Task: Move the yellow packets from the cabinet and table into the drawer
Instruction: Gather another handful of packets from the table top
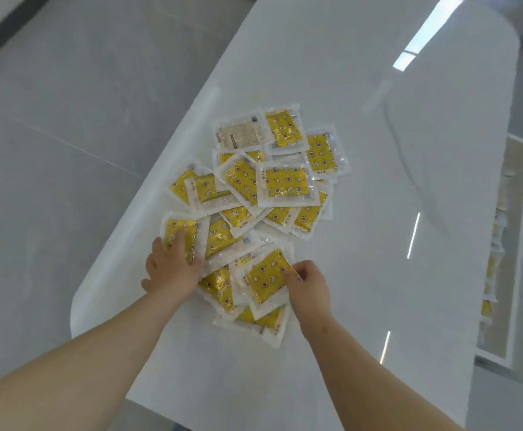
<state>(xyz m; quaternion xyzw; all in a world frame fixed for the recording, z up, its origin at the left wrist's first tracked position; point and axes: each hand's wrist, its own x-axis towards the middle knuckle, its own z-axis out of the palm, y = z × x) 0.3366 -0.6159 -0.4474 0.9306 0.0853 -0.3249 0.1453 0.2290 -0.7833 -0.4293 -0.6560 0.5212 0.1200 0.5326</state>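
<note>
A heap of several yellow packets [285,185] in clear wrappers lies on the glossy white table [362,150]. My left hand [173,265] lies on the near-left packet [181,233], its fingers spread over it. My right hand [308,284] pinches the right edge of a near yellow packet [266,276] at the front of the heap. One packet [241,135] at the far end lies with its pale back up.
An open white drawer [502,244] stands beyond the table's right edge, with yellow packets lined up inside. Grey tiled floor [67,119] lies to the left. The table's rounded left edge [76,306] runs close to my left hand.
</note>
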